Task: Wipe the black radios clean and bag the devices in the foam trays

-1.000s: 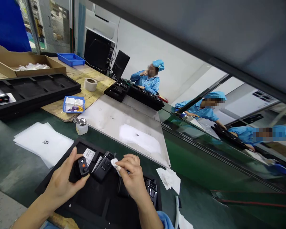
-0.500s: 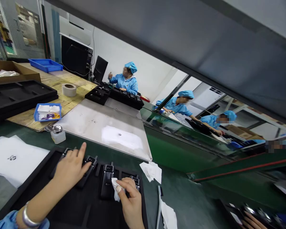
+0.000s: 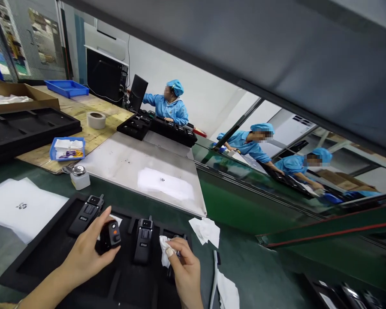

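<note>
My left hand (image 3: 80, 257) has its thumb and fingers closed around a black body camera (image 3: 108, 237), its end with an orange button turned toward me. Pinched in my right hand (image 3: 188, 268) is a crumpled white wipe (image 3: 164, 251), over a body camera partly hidden by that hand. Between my hands another body camera (image 3: 143, 244) lies face up in the black foam tray (image 3: 35, 257). One more body camera (image 3: 85, 216) rests in the tray beyond my left hand. A white slip shows behind the held camera.
A pump bottle (image 3: 80, 178) stands behind the tray. White sheets (image 3: 22, 201) lie at left, loose wipes (image 3: 206, 231) at right. Further back are a blue bin (image 3: 53, 153), a tape roll (image 3: 95, 120) and stacked black trays (image 3: 32, 122). Several co-workers in blue sit beyond.
My left hand, open above the tray before, has taken hold of a body camera and tilted it up. My right hand has shifted slightly right with the wipe, off the middle camera.
</note>
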Motion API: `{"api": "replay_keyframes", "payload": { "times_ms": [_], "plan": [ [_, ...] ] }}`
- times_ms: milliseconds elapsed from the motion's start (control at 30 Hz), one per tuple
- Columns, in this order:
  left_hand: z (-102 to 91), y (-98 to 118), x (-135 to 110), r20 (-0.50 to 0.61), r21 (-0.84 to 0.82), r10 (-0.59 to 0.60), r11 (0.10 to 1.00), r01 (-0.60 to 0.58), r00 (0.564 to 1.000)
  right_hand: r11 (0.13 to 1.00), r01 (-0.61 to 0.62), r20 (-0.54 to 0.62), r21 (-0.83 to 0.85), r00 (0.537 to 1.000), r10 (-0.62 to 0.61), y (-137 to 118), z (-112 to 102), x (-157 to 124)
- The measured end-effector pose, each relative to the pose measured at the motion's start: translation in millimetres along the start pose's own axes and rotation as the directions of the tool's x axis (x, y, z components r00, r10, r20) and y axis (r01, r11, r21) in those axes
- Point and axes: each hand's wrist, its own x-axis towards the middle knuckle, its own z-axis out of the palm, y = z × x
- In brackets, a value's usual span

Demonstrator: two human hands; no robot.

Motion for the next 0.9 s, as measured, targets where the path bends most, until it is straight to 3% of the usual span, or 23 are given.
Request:
{"api": "replay_keyframes", "payload": {
  "times_ms": [133,367,600,667,800,833,900],
  "plan": [
    [-3.6,1.3,-31.3,-0.060,-0.112,0.025,0.993,-0.032,0.998,0.995,0.090,0.111,0.039,0.989,-0.094,-23.6,19.8,11.0],
    [-6.2,6.8,-26.7,-0.061,-0.124,0.102,0.986,-0.109,0.993,0.955,0.292,0.333,0.041,0.898,-0.289,-64.7,65.4,36.3],
    [-6.9,9.4,-20.0,-0.085,-0.021,0.205,0.978,-0.207,0.975,0.920,0.376,0.682,-0.107,0.701,-0.207,-88.5,93.9,68.2],
    [-6.9,9.5,-20.0,-0.089,-0.015,0.209,0.977,-0.211,0.974,0.902,0.406,0.686,-0.144,0.699,-0.205,-86.2,90.7,76.2],
    [-6.1,8.3,-21.4,-0.053,-0.054,0.199,0.978,-0.202,0.978,0.876,0.411,0.566,-0.253,0.797,-0.210,-80.7,80.1,81.3],
    [-5.8,8.0,-21.6,-0.050,-0.057,0.199,0.978,-0.202,0.979,0.881,0.403,0.557,-0.247,0.803,-0.211,-81.5,79.4,79.9],
    [-5.5,7.4,-21.2,-0.057,-0.050,0.200,0.978,-0.203,0.978,0.891,0.410,0.610,-0.193,0.762,-0.218,-84.8,81.1,76.4]
  ]
}}
